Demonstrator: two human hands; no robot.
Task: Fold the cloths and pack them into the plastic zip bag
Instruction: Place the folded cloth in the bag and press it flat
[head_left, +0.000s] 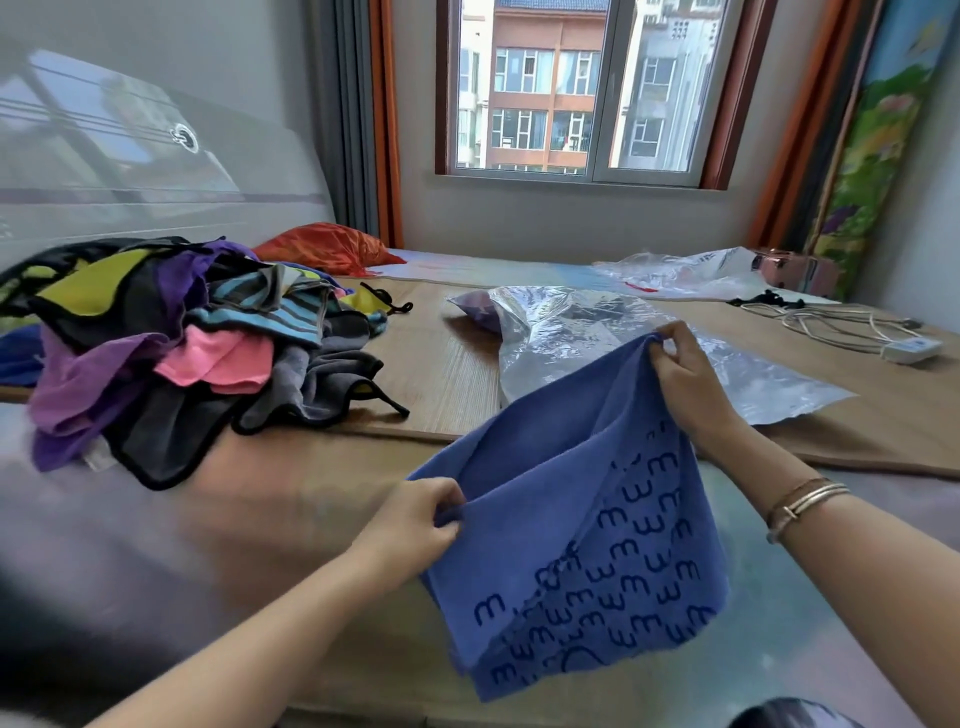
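A blue cloth (566, 525) with a dark printed pattern hangs in the air over the bed's near edge. My left hand (415, 525) pinches its near left corner. My right hand (685, 379) pinches its far upper corner, held higher and farther away. Behind the cloth, a clear plastic zip bag (597, 332) lies flat on the woven mat, with something purple inside its far left end. A pile of loose cloths (197, 343) in purple, pink, grey, yellow and stripes lies on the left.
A woven mat (441, 374) covers the bed. An orange cloth (327, 249) lies at the back by the curtain. A second plastic bag (691, 275) sits at the back right, beside white cables and a plug (883, 338). A window is straight ahead.
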